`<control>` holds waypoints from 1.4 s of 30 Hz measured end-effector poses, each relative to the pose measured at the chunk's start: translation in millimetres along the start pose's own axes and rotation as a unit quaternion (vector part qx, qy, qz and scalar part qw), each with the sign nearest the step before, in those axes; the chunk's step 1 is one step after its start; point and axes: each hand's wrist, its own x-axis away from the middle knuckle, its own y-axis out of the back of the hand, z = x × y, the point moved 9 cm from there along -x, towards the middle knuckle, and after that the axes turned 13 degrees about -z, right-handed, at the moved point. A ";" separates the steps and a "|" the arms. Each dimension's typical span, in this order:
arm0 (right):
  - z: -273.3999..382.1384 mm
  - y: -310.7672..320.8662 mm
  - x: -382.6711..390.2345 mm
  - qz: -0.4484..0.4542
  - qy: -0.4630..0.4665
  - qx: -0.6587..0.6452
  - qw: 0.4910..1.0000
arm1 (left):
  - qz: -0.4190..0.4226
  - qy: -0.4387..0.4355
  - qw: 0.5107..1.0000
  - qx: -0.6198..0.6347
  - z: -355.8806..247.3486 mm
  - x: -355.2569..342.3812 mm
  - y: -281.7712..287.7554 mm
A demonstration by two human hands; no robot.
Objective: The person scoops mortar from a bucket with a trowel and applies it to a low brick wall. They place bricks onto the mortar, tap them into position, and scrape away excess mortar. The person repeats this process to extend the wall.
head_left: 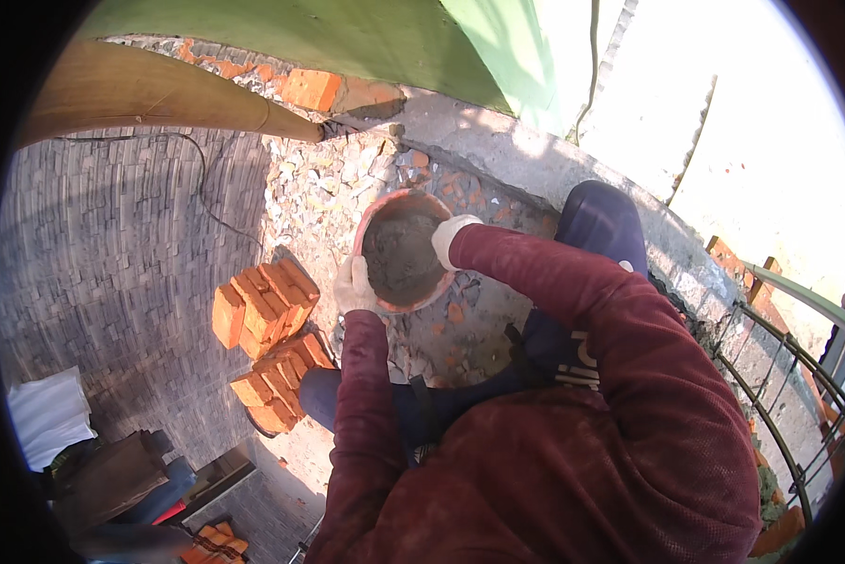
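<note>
A round reddish bucket (pixel 383 291) holding wet grey mortar (pixel 394 246) rests on the rubble-strewn ground between my hands. My left hand (pixel 355 282), in a pale glove, grips the bucket's left rim, fingers closed over it. My right hand (pixel 451 237), also gloved, is closed on the rim at the upper right. My knees, in dark trousers, are bent on either side. Just left of the bucket stand stacks of orange bricks (pixel 258 305).
A concrete ledge (pixel 469 132) runs behind, with loose bricks (pixel 312 89), a brown pole (pixel 159 89) and a green panel (pixel 375 28). A patterned floor (pixel 131 244) with a cable and piled items (pixel 112 479) lies left. A steel bar cage (pixel 780 395) is at right.
</note>
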 end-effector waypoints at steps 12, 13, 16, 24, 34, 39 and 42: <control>18.2 4.7 5.3 -0.010 -0.008 0.009 1.000 | 0.006 0.079 0.991 0.107 15.9 -6.7 -14.9; 20.9 13.8 5.3 -0.022 0.020 0.000 1.000 | 0.013 0.084 0.991 0.099 14.8 -10.2 -13.7; 41.1 32.9 16.2 0.031 0.094 -0.033 0.995 | -0.002 0.087 0.993 0.079 27.5 -12.7 5.8; -5.7 30.9 -7.7 -0.042 0.010 -0.037 0.998 | 0.020 0.042 0.999 0.022 16.7 -20.4 -14.8; -22.8 19.5 -30.1 0.001 -0.028 -0.031 0.999 | 0.003 0.047 0.999 0.000 7.2 -18.3 -15.6; -29.4 -35.1 -65.8 0.056 -0.038 -0.074 0.995 | -0.051 0.030 0.996 -0.069 17.1 -30.0 -4.2; -17.4 -7.3 -39.4 0.001 0.010 -0.080 0.997 | -0.044 0.038 0.997 -0.050 22.1 -20.9 -4.1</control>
